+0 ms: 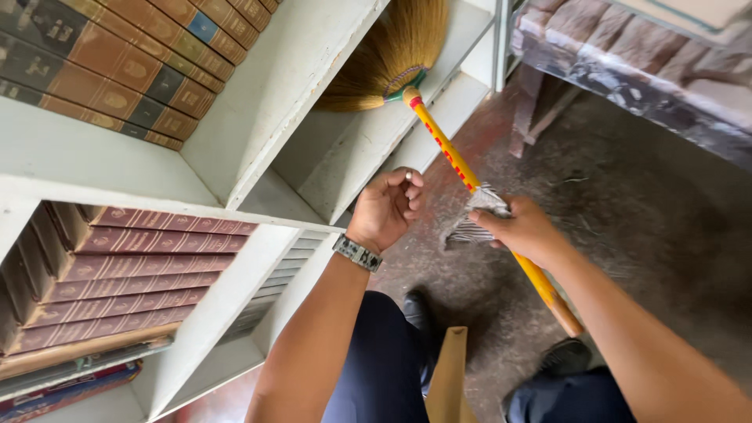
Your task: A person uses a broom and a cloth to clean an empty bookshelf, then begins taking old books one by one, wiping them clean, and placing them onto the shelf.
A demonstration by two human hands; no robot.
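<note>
My right hand [521, 231] grips the yellow handle of a straw broom [449, 153] and also pinches a grey striped cloth [474, 219] against it. The broom's bristle head [392, 55] lies inside a compartment of the white bookshelf [258, 117]. My left hand [388, 207] is curled into a loose fist just left of the handle, close to the shelf edge, with nothing in it. A metal watch [357, 253] sits on that wrist.
Rows of brown bound books [133, 266] fill the shelf compartments at left and top left. A plastic-covered piece of furniture [642, 70] stands at top right. My dark trousers and shoes [564, 356] are below, with a wooden piece [450, 376] between my legs.
</note>
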